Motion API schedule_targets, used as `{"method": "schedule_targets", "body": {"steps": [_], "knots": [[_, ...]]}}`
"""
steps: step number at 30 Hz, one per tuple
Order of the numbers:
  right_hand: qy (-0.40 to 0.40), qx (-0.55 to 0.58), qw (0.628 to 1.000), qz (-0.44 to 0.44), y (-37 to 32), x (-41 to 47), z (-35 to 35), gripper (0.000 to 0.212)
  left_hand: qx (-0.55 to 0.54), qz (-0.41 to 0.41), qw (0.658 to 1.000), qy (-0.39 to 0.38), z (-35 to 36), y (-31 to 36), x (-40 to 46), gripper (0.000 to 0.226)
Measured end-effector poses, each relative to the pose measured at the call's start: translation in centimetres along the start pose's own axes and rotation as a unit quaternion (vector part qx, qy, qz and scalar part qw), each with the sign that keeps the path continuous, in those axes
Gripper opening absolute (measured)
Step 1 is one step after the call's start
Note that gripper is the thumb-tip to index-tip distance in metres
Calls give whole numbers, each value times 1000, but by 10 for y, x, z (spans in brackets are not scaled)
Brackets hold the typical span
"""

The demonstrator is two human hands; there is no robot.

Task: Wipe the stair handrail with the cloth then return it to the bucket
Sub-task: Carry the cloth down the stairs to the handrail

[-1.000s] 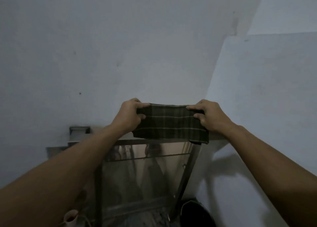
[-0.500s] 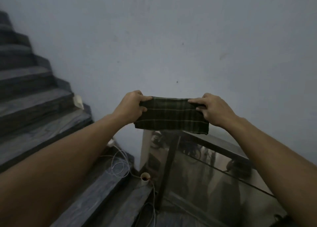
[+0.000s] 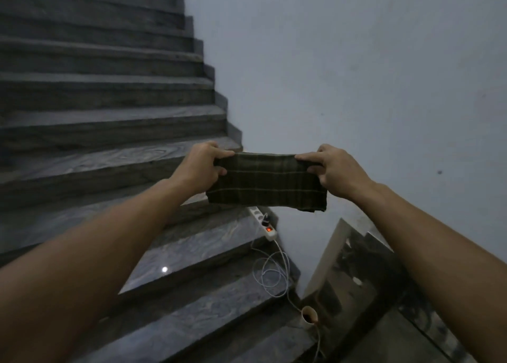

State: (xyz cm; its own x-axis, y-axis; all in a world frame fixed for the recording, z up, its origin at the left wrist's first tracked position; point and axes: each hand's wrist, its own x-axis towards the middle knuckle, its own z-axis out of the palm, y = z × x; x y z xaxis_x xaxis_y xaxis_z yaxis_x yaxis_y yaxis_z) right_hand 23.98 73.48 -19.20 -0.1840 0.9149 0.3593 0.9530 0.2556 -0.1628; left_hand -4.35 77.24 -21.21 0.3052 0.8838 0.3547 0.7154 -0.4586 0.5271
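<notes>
A dark green plaid cloth [image 3: 266,183], folded into a flat band, is stretched in the air between both hands in front of me. My left hand [image 3: 201,167] pinches its left end and my right hand [image 3: 333,170] pinches its right end. The cloth hangs above the grey stone stairs [image 3: 109,132] and touches nothing else. A glass railing panel with a metal top edge [image 3: 354,253] shows at the lower right, below my right forearm. No bucket is in view.
The stairs climb to the upper left along a pale wall [image 3: 356,74]. A white power strip [image 3: 264,224] with a red light lies on a step by the wall, with a coiled white cable [image 3: 271,275] below it. A small cup [image 3: 309,314] stands at the railing's foot.
The view has swung left from the railing and wall to the staircase. Both hands keep the same grip on the stretched cloth, which now hangs over the steps instead of the railing.
</notes>
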Motion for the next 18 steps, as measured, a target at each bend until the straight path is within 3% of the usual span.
{"method": "schedule_targets", "body": {"steps": [9, 18], "knots": [[-26, 59, 993, -99, -97, 189, 69, 35, 13, -94, 994, 53, -100, -138, 57, 43], [-21, 72, 983, -169, -195, 365, 71, 40, 29, -144, 984, 100, -231, -223, 130, 43]]}}
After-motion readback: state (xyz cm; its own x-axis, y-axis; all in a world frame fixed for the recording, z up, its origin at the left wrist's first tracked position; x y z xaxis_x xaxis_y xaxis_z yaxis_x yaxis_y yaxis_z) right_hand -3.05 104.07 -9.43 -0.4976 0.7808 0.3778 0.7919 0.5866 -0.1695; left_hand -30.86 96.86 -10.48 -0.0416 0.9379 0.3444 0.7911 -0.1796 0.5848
